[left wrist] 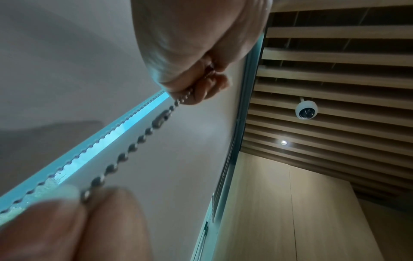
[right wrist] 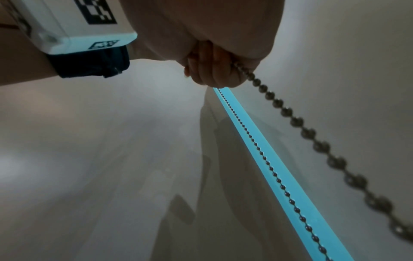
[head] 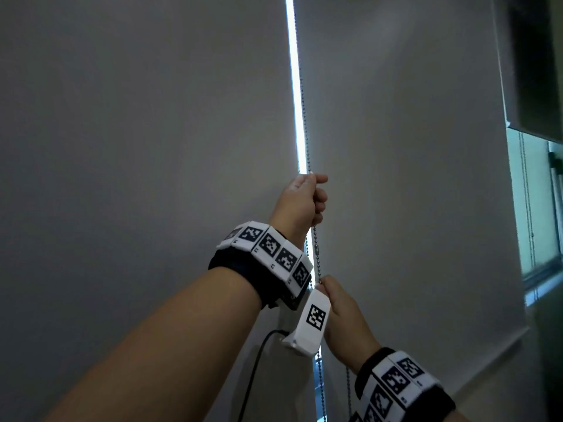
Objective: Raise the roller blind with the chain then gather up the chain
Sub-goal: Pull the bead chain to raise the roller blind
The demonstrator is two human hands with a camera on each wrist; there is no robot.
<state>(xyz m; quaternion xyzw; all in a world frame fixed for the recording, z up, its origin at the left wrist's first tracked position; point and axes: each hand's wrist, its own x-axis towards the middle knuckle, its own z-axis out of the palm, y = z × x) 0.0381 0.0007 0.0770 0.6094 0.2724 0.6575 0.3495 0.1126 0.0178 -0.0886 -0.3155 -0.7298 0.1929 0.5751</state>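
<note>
1. The work looks to be in its first half. Two grey roller blinds fill the head view almost edge to edge, with only a thin bright slit of daylight between them at centre frame. Nothing I can see says how far the right one has risen.
2. The left hand sits just below centre frame, fisted round the bead chain, which enters at the top of the fist and leaves at the bottom.
3. The right hand is lower, toward the bottom centre, pinching the same strand between thumb and fingertips. This reads as a hand-over-hand pull in progress.
4. Left to do, by my judgement: more pulling until the blind is up, then gathering the chain, which hangs loose past the bottom edge and is not yet bundled.
5. Counts – two hands, both on the chain; two wristbands with black-and-white markers; two strands of the chain loop, one gripped and one running along the slit; one metal connector on the gripped strand, between the hands.
6. In the left wrist view, right side of the frame: one dome camera and one small spotlight on a slatted ceiling.
</note>
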